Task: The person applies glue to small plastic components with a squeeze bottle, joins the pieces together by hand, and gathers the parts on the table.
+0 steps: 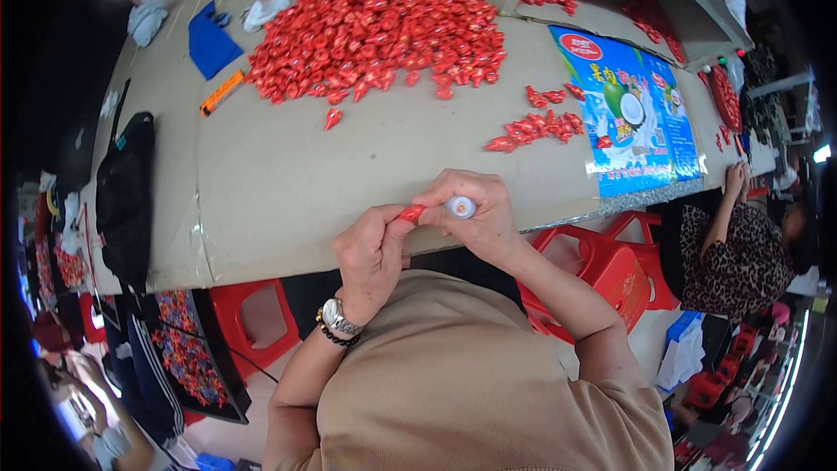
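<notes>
Just over the table's near edge, my left hand (368,249) pinches a small glossy red piece (411,213) between thumb and fingers. My right hand (481,214) is closed around a white tube (460,207), whose round end faces up with a small orange-brown centre. Its thumb and fingertip meet the red piece from the right side. The tube's other end is hidden in the hand. Beyond my hands, a large heap of similar red pieces (375,35) covers the far part of the table. A short row of them (534,131) lies to the right.
A blue printed sheet (632,113) lies on the table (288,166), under an open box-like shelf (602,22). An orange cutter (222,93), blue cloth (212,42) and black bag (127,196) are left. Red stools (602,275) stand below; a person (741,253) sits right.
</notes>
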A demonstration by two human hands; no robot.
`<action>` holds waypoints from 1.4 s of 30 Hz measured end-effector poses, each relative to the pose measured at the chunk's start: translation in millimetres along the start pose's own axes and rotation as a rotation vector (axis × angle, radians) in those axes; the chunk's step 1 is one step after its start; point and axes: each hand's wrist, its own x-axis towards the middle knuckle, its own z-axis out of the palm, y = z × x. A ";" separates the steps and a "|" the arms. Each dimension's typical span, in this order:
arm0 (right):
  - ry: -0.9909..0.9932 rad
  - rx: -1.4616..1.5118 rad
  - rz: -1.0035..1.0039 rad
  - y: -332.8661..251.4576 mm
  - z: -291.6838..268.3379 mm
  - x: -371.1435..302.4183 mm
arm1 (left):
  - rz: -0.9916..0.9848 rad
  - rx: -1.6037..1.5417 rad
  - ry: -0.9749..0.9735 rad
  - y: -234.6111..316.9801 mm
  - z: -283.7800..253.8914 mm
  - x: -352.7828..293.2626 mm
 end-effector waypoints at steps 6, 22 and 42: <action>0.069 0.087 0.082 -3.8 -10.3 2.3 | -0.161 -0.023 -0.092 5.3 -2.5 14.5; 0.386 0.120 0.090 24.9 -116.4 26.7 | 0.059 0.340 -0.306 29.5 68.3 96.9; 0.762 0.145 -0.077 3.9 -172.8 27.5 | 0.193 0.351 -0.311 36.7 175.4 147.8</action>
